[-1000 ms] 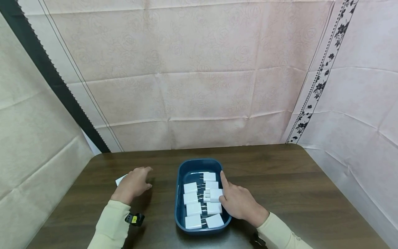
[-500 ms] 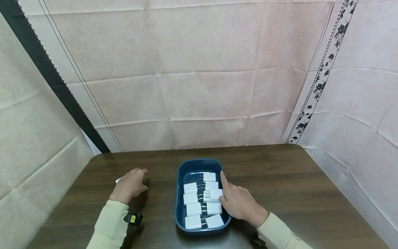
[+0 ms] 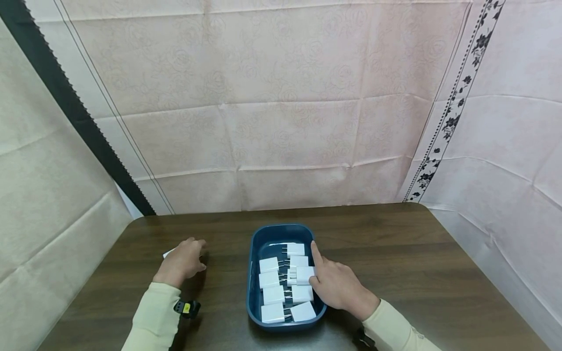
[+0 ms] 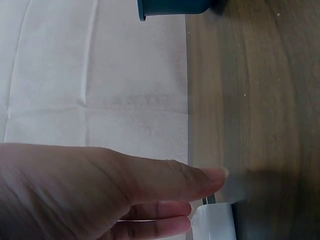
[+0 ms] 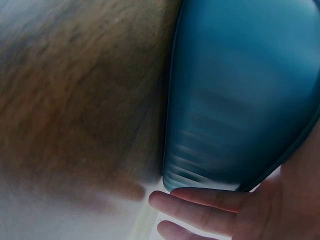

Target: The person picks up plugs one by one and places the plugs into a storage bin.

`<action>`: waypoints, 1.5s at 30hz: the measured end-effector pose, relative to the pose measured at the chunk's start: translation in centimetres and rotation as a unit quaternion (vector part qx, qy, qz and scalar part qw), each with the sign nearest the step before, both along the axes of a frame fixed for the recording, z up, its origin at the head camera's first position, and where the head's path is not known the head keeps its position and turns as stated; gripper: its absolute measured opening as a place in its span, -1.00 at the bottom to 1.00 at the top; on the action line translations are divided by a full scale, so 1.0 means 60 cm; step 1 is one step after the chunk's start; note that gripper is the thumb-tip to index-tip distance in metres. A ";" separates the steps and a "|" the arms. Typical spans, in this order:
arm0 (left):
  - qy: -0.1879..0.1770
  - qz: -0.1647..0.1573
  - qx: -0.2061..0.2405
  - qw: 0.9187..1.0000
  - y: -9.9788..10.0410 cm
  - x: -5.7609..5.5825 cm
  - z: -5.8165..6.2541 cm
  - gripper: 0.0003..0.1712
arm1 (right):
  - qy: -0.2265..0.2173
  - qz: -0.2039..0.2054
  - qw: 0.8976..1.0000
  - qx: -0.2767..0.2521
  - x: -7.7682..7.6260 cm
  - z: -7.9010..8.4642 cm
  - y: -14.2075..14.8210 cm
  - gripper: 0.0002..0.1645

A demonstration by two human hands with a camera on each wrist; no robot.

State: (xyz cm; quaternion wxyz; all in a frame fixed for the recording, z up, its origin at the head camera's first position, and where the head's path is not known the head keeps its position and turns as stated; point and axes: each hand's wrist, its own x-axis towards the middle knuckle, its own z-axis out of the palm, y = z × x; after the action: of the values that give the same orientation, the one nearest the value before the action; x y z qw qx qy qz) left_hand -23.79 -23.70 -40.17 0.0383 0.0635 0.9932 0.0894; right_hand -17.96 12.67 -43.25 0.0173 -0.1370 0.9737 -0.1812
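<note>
My left hand (image 3: 179,263) is over the left of the table, with a white plug adapter (image 3: 168,252) partly hidden behind it. In the left wrist view the adapter (image 4: 216,222) stands with its prongs toward the thumb, and two fingertips lie right at its side. My right hand (image 3: 340,287) rests on the right rim of a dark blue tray (image 3: 281,226), index finger straight along it and thumb tip over the edge. Several white plug adapters (image 3: 273,294) lie inside in two columns, prongs facing inward. The right wrist view shows straight fingers by the tray's outer wall (image 5: 225,90).
The dark brown wooden table (image 3: 395,253) extends to both sides of the tray. Pale cloth sheets (image 3: 298,126) hang behind its back edge and along both sides. A dark band (image 3: 79,107) runs down the left sheet.
My left hand has shifted a little left, covering more of the adapter behind it. The right hand, the tray and the adapters inside have stayed put.
</note>
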 end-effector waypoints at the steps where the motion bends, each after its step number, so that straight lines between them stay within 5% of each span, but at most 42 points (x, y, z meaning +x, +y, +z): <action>1: 0.001 -0.001 0.001 1.000 -0.001 -0.001 -0.001 -0.35 | 0.000 0.000 1.000 0.000 0.000 0.000 0.000 -0.08; 23: 0.025 -0.012 -0.010 1.000 -0.014 -0.004 -0.010 -0.49 | 0.004 0.003 1.000 -0.001 0.000 0.000 0.001 -0.09; 45: -0.015 0.013 0.022 1.000 -0.023 -0.007 -0.017 -0.57 | 0.001 0.008 1.000 -0.005 -0.001 -0.002 0.002 -0.08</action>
State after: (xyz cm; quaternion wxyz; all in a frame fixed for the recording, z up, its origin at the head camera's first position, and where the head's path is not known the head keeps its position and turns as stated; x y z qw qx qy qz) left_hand -24.19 -25.07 -41.18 0.0501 0.0505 0.9911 0.1127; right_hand -18.03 12.78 -43.35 0.0169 -0.1455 0.9715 -0.1861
